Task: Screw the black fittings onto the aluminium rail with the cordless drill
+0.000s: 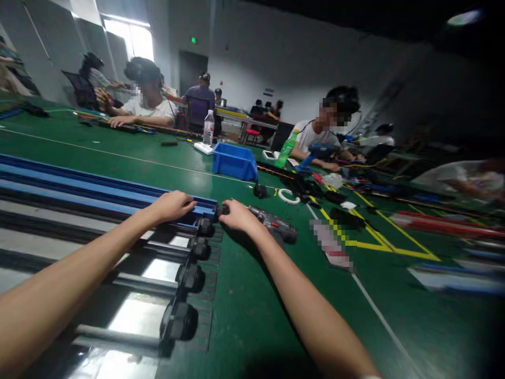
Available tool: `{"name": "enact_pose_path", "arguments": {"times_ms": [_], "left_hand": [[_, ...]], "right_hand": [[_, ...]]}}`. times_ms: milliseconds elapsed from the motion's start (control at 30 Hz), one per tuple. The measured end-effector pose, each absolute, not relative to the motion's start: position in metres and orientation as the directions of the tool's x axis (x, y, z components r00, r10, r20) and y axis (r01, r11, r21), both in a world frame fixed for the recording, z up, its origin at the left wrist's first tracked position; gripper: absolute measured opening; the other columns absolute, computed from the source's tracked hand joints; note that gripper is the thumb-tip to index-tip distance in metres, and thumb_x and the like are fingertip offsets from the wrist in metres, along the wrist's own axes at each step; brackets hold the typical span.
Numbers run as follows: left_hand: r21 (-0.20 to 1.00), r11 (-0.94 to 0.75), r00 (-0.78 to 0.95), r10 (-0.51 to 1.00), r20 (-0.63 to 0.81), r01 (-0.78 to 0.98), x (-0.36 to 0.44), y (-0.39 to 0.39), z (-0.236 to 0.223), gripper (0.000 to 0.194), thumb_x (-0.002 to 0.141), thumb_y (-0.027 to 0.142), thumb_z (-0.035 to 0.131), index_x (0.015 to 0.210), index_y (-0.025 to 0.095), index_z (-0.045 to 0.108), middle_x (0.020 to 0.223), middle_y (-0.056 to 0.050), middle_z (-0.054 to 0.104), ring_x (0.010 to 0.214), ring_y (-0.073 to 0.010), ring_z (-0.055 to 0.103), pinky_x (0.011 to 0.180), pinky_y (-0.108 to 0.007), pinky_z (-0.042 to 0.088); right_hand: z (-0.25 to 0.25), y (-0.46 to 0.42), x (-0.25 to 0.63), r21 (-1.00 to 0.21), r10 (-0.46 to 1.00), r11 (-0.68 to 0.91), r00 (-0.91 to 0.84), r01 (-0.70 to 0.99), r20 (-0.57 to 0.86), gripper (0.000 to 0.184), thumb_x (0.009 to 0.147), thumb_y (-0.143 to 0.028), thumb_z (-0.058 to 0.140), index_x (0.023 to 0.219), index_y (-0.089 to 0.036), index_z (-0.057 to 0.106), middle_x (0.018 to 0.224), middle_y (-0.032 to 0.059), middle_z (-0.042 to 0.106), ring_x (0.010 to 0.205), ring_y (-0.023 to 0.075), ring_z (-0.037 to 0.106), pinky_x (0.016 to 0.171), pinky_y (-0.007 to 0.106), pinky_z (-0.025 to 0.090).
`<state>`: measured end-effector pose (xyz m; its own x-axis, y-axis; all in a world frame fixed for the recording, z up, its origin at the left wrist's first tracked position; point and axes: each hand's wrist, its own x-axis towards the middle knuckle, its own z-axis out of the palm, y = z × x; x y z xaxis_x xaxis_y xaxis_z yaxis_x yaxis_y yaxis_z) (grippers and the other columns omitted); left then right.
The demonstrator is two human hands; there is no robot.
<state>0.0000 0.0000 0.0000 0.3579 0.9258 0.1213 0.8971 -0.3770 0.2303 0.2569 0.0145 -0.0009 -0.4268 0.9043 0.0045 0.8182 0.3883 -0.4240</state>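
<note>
Bare forearms (307,300) reach to the end of a blue rail (79,184).
Head view: the left hand (171,205) lies curled over the rail, seemingly to steady it, though whether it grips I cannot tell; the right hand (240,216) pinches a black end fitting (221,211) at the rail's tip. Similar fittings (183,321) stand in a row above the tabletop (244,316), probably for easy reach. A drill (278,223) lies beside the right hand.

Black fittings (183,321) look matt plastic, the green tabletop (252,326) smooth.
</note>
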Motion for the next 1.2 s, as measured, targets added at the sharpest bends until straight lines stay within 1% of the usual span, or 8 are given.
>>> {"name": "enact_pose_path", "arguments": {"times_ms": [200, 367, 467, 600, 800, 1000, 1200], "left_hand": [[0.266, -0.377, 0.373, 0.925, 0.070, 0.887, -0.002, 0.004, -0.004, 0.051, 0.101, 0.049, 0.038, 0.074, 0.018, 0.068, 0.068, -0.008, 0.069, 0.059, -0.0185, 0.056, 0.059, -0.029, 0.030], [0.275, -0.360, 0.361, 0.931, 0.049, 0.891, -0.003, 0.005, -0.006, 0.052, 0.102, 0.050, 0.037, 0.077, 0.017, 0.069, 0.071, -0.009, 0.071, 0.060, -0.0192, 0.058, 0.060, -0.028, 0.033], [0.275, -0.357, 0.359, 0.932, 0.046, 0.893, -0.003, 0.006, -0.007, 0.051, 0.101, 0.051, 0.037, 0.080, 0.018, 0.070, 0.074, -0.009, 0.072, 0.063, -0.0199, 0.060, 0.063, -0.028, 0.036], [0.267, -0.351, 0.351, 0.935, 0.049, 0.898, -0.003, 0.007, -0.008, 0.051, 0.100, 0.051, 0.037, 0.078, 0.019, 0.070, 0.071, -0.008, 0.070, 0.062, -0.0200, 0.059, 0.063, -0.029, 0.036], [0.257, -0.344, 0.340, 0.938, 0.062, 0.903, -0.002, 0.007, -0.008, 0.050, 0.099, 0.050, 0.039, 0.076, 0.018, 0.070, 0.069, -0.007, 0.068, 0.060, -0.0189, 0.057, 0.062, -0.029, 0.036], [0.234, -0.328, 0.321, 0.945, 0.071, 0.915, -0.003, 0.011, -0.011, 0.049, 0.098, 0.046, 0.039, 0.071, 0.018, 0.069, 0.062, -0.007, 0.065, 0.054, -0.0183, 0.053, 0.058, -0.031, 0.032], [0.221, -0.329, 0.323, 0.944, 0.066, 0.918, -0.005, 0.014, -0.011, 0.046, 0.097, 0.043, 0.040, 0.068, 0.018, 0.066, 0.060, -0.006, 0.063, 0.053, -0.0178, 0.051, 0.057, -0.031, 0.030]], "right_hand": [[-0.008, 0.018, 0.252, -0.489, 0.870, 0.420, -0.493, 0.765, -0.024, 0.026, 0.099, -0.033, 0.069, 0.118, -0.015, 0.068, 0.116, 0.0083, 0.071, 0.102, 0.0240, 0.070, 0.092, 0.046, 0.059], [-0.011, 0.019, 0.251, -0.537, 0.856, 0.431, -0.516, 0.725, -0.010, 0.027, 0.099, -0.034, 0.069, 0.118, -0.015, 0.068, 0.111, 0.0072, 0.073, 0.097, 0.0226, 0.072, 0.089, 0.044, 0.060], [-0.012, 0.018, 0.252, -0.547, 0.852, 0.434, -0.523, 0.716, -0.009, 0.026, 0.099, -0.035, 0.069, 0.116, -0.014, 0.069, 0.107, 0.0063, 0.074, 0.093, 0.0221, 0.072, 0.087, 0.043, 0.060], [-0.011, 0.016, 0.252, -0.540, 0.848, 0.444, -0.529, 0.715, -0.003, 0.025, 0.098, -0.034, 0.070, 0.113, -0.014, 0.070, 0.103, 0.0054, 0.074, 0.091, 0.0216, 0.072, 0.085, 0.042, 0.060], [-0.009, 0.013, 0.250, -0.520, 0.855, 0.445, -0.518, 0.729, 0.005, 0.023, 0.098, -0.034, 0.070, 0.110, -0.014, 0.070, 0.103, 0.0054, 0.074, 0.091, 0.0217, 0.072, 0.086, 0.042, 0.060], [-0.005, 0.009, 0.243, -0.513, 0.861, 0.430, -0.509, 0.743, -0.016, 0.022, 0.098, -0.033, 0.070, 0.110, -0.014, 0.070, 0.104, 0.0057, 0.074, 0.094, 0.0223, 0.072, 0.088, 0.043, 0.059], [-0.003, 0.006, 0.233, -0.503, 0.879, 0.404, -0.476, 0.764, -0.017, 0.022, 0.099, -0.033, 0.069, 0.112, -0.015, 0.070, 0.110, 0.0074, 0.073, 0.103, 0.0239, 0.071, 0.092, 0.045, 0.058]]}}
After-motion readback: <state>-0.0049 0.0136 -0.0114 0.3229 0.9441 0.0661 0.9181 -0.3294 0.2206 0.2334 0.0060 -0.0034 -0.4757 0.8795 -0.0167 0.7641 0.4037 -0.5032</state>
